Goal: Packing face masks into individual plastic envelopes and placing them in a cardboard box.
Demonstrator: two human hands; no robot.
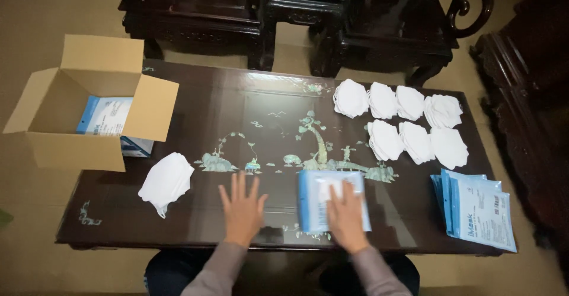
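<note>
My right hand (347, 218) lies flat on a stack of blue-and-white flat pouches (323, 190) near the front edge of the dark inlaid table (249, 124). Just left of that stack my left hand (242, 209) hovers over the table, fingers spread, holding nothing. A pile of white folded masks (167, 181) sits further left of my left hand. Several more piles of white masks (409, 124) lie in two rows at the back right.
An open cardboard box (89, 103) with blue-and-white packs inside stands on the table's left end. Another stack of blue-and-white pouches (477, 210) lies at the front right corner. Dark carved chairs (195, 5) stand behind the table.
</note>
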